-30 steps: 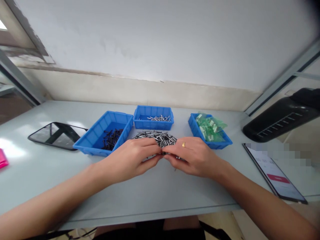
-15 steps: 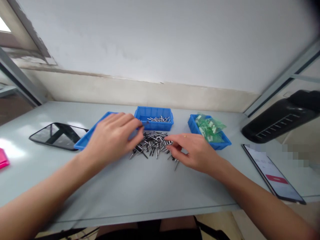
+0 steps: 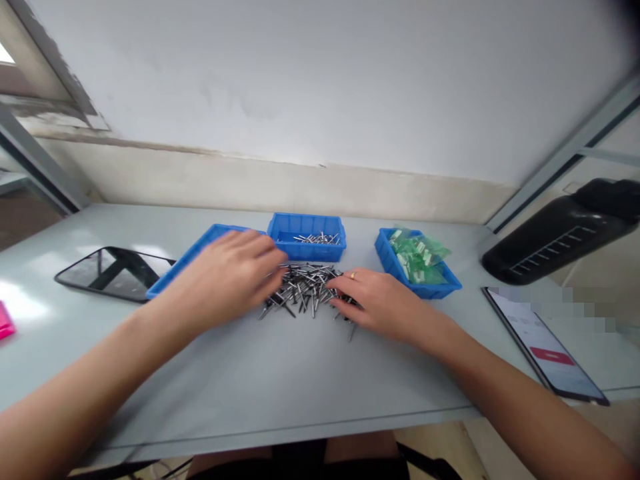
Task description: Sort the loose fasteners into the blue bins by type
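A loose pile of thin silver and dark metal pieces, like rivets and screws (image 3: 307, 287), lies on the grey table between my hands. At its left edge is my left hand (image 3: 237, 273), blurred, its fingers curled over; anything inside them is hidden. My right hand (image 3: 375, 297), a ring on one finger, reaches into the pile's right side. Its thumb and forefinger are a little apart at the pieces, with nothing visibly held. Behind the pile sits a blue bin (image 3: 307, 250) with some silver pieces in it. Another blue bin (image 3: 193, 257) is partly covered by my left hand.
A blue bin (image 3: 440, 289) with green plastic packets (image 3: 420, 257) stands right of the pile. A black-framed tablet-like object (image 3: 115, 273) lies at left, a pink object (image 3: 5, 320) at the edge. At right are a lit phone (image 3: 545, 347) and a black bottle (image 3: 560, 230).
My left hand has come down slightly to the pile's left edge. My right hand has shifted a little left, its fingers lower into the pieces.
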Available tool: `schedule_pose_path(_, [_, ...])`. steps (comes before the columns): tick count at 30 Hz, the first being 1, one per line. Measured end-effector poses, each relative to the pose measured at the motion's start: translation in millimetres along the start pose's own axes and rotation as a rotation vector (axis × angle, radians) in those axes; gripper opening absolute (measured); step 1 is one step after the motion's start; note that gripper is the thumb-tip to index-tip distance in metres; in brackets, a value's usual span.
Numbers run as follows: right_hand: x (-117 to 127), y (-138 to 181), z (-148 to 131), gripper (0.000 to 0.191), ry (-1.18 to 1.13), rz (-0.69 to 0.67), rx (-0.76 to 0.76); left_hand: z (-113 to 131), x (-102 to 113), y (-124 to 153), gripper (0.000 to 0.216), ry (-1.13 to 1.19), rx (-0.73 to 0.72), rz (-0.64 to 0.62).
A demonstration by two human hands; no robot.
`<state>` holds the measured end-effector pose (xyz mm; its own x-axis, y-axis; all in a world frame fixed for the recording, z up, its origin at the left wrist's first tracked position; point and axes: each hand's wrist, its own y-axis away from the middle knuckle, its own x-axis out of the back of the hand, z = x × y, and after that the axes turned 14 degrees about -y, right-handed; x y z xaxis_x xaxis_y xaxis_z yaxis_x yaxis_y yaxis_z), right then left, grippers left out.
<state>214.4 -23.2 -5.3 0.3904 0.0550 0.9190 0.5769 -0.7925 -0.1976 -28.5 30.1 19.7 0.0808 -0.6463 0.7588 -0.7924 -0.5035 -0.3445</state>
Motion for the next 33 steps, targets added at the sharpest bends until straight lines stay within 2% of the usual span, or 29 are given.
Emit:
schedule_pose_path(3, [0.7,-0.4,0.1,0.019,-0.004,-0.024,0.005,22.8,0.4,-2.1,0.024,0.159,-0.169,0.026])
schedule_pose_path(7, [-0.2,-0.1,0.1,0.018,-0.006,-0.021,0.017,37.3,-5.4,-0.1,0.025,0.211,-0.224,0.0])
schedule_pose_path(15, [-3.3,-0.9,1.5,0.019,-0.021,-0.051,0.022,42.7,-7.9,-0.4,0.026,0.243,-0.316,-0.042])
schedule_pose_path(22, [-2.8,-0.1,-0.2,0.019,-0.012,-0.053,0.034,42.5,-6.5,-0.7,0.016,0.265,-0.361,-0.127])
schedule_pose_path(28, [-3.0,-0.9,0.8,0.019,-0.028,-0.051,0.029,41.1,-3.0,-1.3,0.016,0.25,-0.377,-0.083])
schedule_pose_path(33, [-2.8,-0.9,0.8,0.018,-0.043,-0.071,0.032,40.5,-5.1,0.4,0.019,0.263,-0.354,-0.095])
